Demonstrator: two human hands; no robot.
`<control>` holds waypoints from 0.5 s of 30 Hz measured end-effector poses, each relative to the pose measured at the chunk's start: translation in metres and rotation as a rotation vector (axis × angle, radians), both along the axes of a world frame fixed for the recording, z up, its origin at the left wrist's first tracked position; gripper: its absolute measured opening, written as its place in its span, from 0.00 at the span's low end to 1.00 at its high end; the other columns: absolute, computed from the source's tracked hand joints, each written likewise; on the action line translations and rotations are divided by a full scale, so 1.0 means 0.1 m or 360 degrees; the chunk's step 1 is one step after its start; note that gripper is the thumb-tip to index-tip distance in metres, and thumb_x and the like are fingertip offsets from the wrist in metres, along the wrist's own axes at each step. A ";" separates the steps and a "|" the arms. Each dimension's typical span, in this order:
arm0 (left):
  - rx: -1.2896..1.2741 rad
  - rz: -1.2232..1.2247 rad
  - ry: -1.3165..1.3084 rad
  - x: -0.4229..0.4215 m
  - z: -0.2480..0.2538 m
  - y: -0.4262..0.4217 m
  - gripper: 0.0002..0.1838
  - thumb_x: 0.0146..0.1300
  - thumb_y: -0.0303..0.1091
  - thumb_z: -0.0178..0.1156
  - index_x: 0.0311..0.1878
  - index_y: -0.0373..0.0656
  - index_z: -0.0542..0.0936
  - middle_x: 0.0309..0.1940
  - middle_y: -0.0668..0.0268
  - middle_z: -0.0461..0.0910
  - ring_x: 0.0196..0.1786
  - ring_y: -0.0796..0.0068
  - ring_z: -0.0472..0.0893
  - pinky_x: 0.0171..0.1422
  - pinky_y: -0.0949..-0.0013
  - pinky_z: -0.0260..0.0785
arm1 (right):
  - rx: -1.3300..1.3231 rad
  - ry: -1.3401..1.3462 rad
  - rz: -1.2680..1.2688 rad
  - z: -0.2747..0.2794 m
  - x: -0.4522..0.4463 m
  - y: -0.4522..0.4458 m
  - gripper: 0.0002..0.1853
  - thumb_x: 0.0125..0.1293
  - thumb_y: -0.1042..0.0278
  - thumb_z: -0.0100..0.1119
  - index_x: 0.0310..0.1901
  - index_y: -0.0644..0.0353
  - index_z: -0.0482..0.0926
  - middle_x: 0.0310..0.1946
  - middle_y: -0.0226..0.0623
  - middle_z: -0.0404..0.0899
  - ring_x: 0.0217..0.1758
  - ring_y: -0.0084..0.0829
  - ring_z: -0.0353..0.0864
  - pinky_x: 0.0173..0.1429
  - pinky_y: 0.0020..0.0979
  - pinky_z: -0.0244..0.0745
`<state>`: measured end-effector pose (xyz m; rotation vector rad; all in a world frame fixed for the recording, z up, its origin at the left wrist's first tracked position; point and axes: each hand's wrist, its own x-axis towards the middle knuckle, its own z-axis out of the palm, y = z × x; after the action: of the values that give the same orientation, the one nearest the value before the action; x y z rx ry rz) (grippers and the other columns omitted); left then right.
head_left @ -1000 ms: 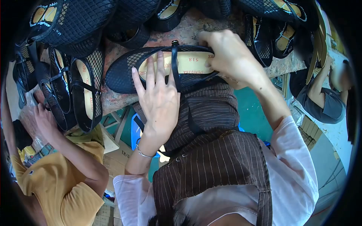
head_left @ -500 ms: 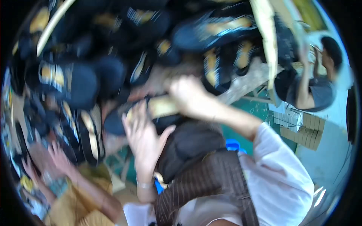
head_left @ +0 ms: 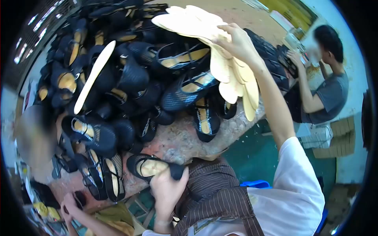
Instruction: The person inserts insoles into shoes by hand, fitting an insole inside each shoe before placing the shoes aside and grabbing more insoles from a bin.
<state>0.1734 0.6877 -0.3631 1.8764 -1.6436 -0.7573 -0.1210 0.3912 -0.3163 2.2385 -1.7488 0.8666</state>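
Observation:
My left hand (head_left: 167,188) is closed round the heel end of a black shoe (head_left: 151,167) near the table's front edge; the shoe's toe points left and a pale insole shows inside. Up and to the right, my right hand (head_left: 239,42) has its fingers on a pile of cream insoles (head_left: 220,67), pinching at its edge. The insoles fan out over a heap of black shoes, some hanging over the heap's right side. One more loose insole (head_left: 94,77) lies on the shoes to the left.
Black mesh shoes (head_left: 132,74) are heaped across the worn table (head_left: 173,137). At the right a person in a grey shirt (head_left: 330,94) holds a dark shoe. Another person's hands (head_left: 71,206) are at the lower left. A blue object (head_left: 256,184) is below the table.
My right hand has left the shoe and reached up to the insoles. My left hand has shifted from the front of the shoe to its heel. The view has tilted upward.

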 end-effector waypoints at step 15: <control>0.0213 0.0038 -0.0829 2.28 -0.29 0.60 0.18 0.48 0.35 0.75 0.33 0.30 0.80 0.33 0.50 0.79 0.47 0.50 0.77 0.55 0.54 0.71 | -0.0571 -0.0286 0.0325 0.37 0.14 -0.02 0.23 0.66 0.54 0.70 0.53 0.64 0.80 0.47 0.42 0.86 0.53 0.36 0.84 0.59 0.32 0.74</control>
<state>0.4010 0.7475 -0.3925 2.3244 -1.9048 -0.3900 -0.1073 0.3896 -0.2796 2.1733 -1.3084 1.3418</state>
